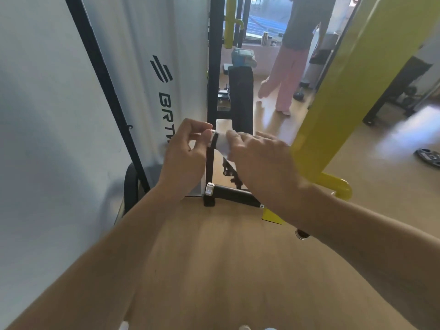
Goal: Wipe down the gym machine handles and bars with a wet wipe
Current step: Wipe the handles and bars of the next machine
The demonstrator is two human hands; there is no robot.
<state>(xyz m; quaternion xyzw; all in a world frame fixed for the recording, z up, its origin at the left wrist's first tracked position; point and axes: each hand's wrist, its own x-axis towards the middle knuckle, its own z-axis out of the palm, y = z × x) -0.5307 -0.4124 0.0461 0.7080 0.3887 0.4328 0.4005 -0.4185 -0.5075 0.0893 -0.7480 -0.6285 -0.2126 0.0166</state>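
White wet wipe (222, 144) wrapped on upper black handle, under right hand (259, 158) curled fingers | left hand (184, 151) pinches chrome end cap (213, 132) | step: wiping grip | next: likely lower black handle (232, 194)

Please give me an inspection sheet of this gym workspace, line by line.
Surface: bare wooden floor.
Job's things: white wet wipe on the upper handle; lower black handle untouched.
Clutter: weight plate on the floor.
Grips: left hand pinches the upper handle's end; right hand holds the wipe.
Cables: nothing seen.
Surroundings: white shroud, yellow frame, another person behind.
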